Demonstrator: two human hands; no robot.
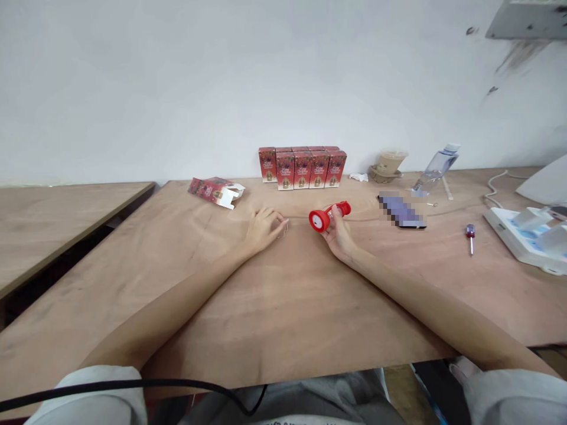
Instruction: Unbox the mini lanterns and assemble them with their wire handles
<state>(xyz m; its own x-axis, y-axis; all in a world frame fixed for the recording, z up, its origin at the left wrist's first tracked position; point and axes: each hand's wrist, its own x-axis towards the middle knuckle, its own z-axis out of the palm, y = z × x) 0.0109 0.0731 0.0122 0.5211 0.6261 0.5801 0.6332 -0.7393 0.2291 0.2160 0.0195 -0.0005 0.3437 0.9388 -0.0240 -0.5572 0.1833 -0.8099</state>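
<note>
Black cable crosses the near edge of the wooden table. Head view: right hand grasps a red flashlight mid-table, lens toward the left hand, well in from the edges. Left hand curled around or beside a small clear piece; cannot tell if gripped. Open wood between the forearms. Beyond, red boxes rowed near the wall; opened carton left, phone right.
</note>
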